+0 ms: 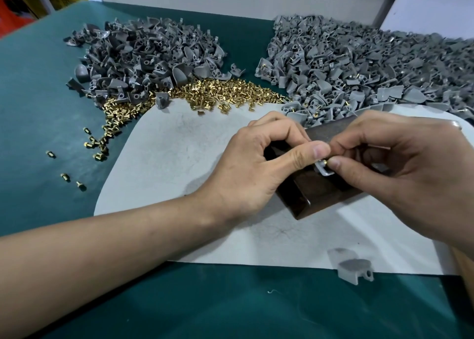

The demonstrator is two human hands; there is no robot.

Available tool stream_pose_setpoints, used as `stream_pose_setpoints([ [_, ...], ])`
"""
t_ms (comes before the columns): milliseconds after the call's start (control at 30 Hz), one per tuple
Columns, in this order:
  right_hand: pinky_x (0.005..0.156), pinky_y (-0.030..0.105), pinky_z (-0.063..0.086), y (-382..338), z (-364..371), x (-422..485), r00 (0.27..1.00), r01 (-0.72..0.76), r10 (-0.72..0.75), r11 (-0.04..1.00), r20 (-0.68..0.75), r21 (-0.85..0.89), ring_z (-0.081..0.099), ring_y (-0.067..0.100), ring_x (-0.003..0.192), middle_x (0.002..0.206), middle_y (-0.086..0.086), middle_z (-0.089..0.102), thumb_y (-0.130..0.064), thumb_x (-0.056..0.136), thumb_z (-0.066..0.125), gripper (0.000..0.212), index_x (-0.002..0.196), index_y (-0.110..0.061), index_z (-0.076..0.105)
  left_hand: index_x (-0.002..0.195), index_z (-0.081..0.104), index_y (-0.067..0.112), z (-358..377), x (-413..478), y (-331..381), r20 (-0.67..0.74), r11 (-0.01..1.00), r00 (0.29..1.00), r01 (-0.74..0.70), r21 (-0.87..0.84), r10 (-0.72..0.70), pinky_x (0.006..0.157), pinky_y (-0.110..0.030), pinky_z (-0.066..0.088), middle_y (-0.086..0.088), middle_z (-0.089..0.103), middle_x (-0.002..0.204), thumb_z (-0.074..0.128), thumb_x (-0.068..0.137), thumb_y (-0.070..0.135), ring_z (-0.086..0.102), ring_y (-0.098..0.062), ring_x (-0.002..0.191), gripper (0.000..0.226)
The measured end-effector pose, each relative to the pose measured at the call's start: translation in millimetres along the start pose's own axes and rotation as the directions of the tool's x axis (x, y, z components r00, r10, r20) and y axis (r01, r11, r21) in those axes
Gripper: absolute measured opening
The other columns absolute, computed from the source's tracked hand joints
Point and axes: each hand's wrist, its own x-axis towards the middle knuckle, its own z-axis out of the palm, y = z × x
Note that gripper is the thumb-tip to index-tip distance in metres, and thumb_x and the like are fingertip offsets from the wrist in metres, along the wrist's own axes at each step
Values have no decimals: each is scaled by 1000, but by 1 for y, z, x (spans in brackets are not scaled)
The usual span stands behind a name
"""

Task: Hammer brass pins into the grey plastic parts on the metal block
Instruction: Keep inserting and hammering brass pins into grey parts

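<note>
grip check: left hand [256, 164] pinches grey plastic part [323, 171] between thumb and curled fingers, atop metal block [315, 195]; right hand [400, 164] pinches brass pin [324, 162], just right of that grip, touching the part.

Brightness: bright and even across the bench, with no corner lost to dark.
Source: diffuse, from overhead by the look of the shadows.
Shadows: soft-edged, cast under the left hand [251, 164] onto the pale mat [159, 159]; darker beside the metal block [315, 195].
Glare: faint sheen on the green table [38, 107]; small glints off the brass pins [205, 92].
Blur: smeared the loose grey part [351, 266] near the bottom edge; slightly softened the right hand [400, 159].
Distortion: bowed the green table's edges and stretched the left forearm [77, 274] toward the lower corner.
Focus: sharpest mid-frame on the left pile of grey parts [143, 56]; softer on the right pile of grey parts [359, 64] toward the edge.
</note>
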Motion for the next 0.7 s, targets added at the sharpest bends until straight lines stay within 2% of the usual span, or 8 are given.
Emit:
stream_pose_setpoints([
  [300, 57, 12, 35, 1, 0, 0, 999, 44, -44, 999, 2, -15, 50, 12, 62, 72, -3, 58, -14, 78, 68, 3, 75, -14, 68, 65, 61, 17, -1, 1, -3, 0, 1000, 1000, -16, 20, 16, 67, -15, 36, 2, 58, 83, 69, 78, 34, 50, -4, 75, 22],
  [700, 57, 14, 36, 0, -2, 2, 997, 77, -75, 992, 20, -98, 50, 9, 62, 74, -6, 58, -16, 79, 67, 4, 76, -14, 69, 64, 59, 16, -1, 1, -4, 2, 999, 1000, -16, 37, 16, 67, -17, 37, -6, 59, 84, 68, 80, 34, 49, -6, 75, 26],
])
